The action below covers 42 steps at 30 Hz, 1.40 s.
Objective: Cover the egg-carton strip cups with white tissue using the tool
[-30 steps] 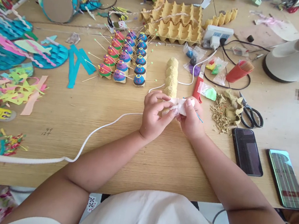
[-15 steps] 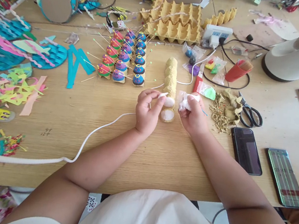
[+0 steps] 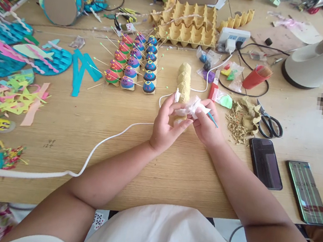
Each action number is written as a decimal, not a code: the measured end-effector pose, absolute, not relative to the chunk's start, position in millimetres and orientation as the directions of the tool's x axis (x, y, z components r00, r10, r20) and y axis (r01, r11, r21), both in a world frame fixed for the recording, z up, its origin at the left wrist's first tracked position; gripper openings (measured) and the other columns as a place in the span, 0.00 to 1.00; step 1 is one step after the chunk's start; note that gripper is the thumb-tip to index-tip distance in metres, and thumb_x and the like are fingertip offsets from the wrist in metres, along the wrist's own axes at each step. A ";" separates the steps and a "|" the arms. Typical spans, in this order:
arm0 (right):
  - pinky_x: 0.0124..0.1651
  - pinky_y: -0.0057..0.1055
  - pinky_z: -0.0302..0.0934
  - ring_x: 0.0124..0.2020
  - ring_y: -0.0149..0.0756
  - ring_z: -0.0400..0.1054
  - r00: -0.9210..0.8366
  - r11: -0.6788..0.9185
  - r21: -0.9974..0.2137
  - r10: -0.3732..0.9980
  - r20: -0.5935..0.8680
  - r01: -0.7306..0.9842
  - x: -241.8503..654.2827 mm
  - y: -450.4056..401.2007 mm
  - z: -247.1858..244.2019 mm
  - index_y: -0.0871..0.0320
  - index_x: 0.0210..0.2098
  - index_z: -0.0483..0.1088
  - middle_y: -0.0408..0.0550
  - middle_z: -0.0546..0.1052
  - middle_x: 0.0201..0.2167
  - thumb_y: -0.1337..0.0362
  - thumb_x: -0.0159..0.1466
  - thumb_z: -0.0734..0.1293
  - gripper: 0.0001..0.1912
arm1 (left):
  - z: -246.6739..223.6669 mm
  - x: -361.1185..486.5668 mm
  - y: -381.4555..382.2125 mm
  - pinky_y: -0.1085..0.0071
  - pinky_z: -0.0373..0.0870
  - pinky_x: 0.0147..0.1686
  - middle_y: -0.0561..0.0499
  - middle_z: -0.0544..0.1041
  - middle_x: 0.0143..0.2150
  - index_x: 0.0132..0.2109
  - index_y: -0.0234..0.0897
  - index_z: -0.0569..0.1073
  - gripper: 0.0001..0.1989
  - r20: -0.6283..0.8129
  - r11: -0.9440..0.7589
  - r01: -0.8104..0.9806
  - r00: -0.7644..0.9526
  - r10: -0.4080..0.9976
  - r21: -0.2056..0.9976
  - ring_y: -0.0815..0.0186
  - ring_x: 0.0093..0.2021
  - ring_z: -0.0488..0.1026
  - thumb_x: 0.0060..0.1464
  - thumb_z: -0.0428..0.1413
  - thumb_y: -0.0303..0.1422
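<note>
My right hand [image 3: 209, 125] is closed around a crumpled clear packet of white modelling clay [image 3: 192, 106]. A thin blue stick [image 3: 212, 119] pokes out from the same hand. My left hand [image 3: 167, 124] meets the packet from the other side, its fingers curled at the packet's edge and the thumb stretched beneath. A small lump of white clay [image 3: 177, 95] clings at the left fingertips. Behind and below both hands lies a strip of egg-carton cups [image 3: 184, 80]; its near cups, with white clay on one, are partly hidden by the hands and packet.
Rows of painted egg cups [image 3: 132, 61] with pins stand left of centre. Egg trays [image 3: 187, 22] and a power strip [image 3: 234, 37] lie behind. Scissors [image 3: 269, 122], carton scraps [image 3: 243, 116] and phones [image 3: 266, 163] are to the right. A white cable [image 3: 101, 138] crosses the left side.
My left hand has moved right and come together with my right hand at the clay packet. The small white lump moved with it, and the hands now cover the near carton cups.
</note>
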State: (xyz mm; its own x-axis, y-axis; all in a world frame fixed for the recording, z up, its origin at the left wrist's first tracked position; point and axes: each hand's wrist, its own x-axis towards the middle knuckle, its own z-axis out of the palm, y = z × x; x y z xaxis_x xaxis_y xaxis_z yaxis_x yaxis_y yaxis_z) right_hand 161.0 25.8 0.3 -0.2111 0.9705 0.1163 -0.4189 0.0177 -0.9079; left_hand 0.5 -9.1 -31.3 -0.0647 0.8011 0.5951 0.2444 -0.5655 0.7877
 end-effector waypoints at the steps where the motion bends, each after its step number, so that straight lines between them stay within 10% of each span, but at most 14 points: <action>1: 0.34 0.28 0.69 0.29 0.28 0.71 -0.217 0.030 -0.915 0.968 0.127 -0.403 160.5 24.9 0.3 0.50 0.39 0.69 0.35 0.76 0.30 0.40 0.59 0.85 0.30 | -31.6 1.2 -8.5 0.62 0.84 0.56 0.42 0.86 0.61 0.81 0.52 0.58 0.39 0.595 -0.564 0.240 -0.079 0.800 0.790 0.57 0.61 0.86 0.74 0.63 0.55; 20: 0.38 0.30 0.72 0.32 0.29 0.71 -0.219 0.028 -0.912 0.967 0.128 -0.409 159.7 26.2 -2.3 0.49 0.40 0.70 0.36 0.76 0.32 0.38 0.58 0.85 0.30 | -35.2 6.7 -5.7 0.66 0.85 0.50 0.51 0.84 0.48 0.77 0.54 0.63 0.34 0.513 -0.499 0.123 -0.178 0.839 0.858 0.64 0.45 0.85 0.73 0.62 0.57; 29: 0.26 0.24 0.60 0.25 0.26 0.63 -0.204 -0.008 -0.927 0.976 0.074 -0.375 164.6 25.8 2.2 0.50 0.36 0.67 0.33 0.69 0.26 0.35 0.57 0.85 0.33 | -21.4 1.0 -14.0 0.65 0.84 0.52 0.46 0.83 0.52 0.57 0.46 0.80 0.19 0.534 -0.514 0.176 -0.097 0.840 0.840 0.61 0.53 0.84 0.77 0.57 0.53; 42: 0.26 0.28 0.55 0.23 0.28 0.57 -0.147 0.118 -0.960 0.976 0.159 -0.254 162.9 24.0 1.4 0.49 0.35 0.67 0.34 0.65 0.24 0.31 0.61 0.81 0.33 | -36.3 6.4 -8.1 0.68 0.84 0.50 0.48 0.82 0.53 0.72 0.53 0.68 0.29 0.516 -0.509 0.090 -0.103 0.850 0.856 0.65 0.51 0.84 0.73 0.61 0.57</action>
State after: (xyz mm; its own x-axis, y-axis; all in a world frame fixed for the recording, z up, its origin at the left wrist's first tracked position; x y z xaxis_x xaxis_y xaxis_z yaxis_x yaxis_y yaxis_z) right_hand 162.9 24.0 1.4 -0.1470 0.9762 0.1592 -0.2537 0.1184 -0.9600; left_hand 6.4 -8.1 -36.3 -0.1028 0.8502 0.5164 0.0904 -0.5090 0.8560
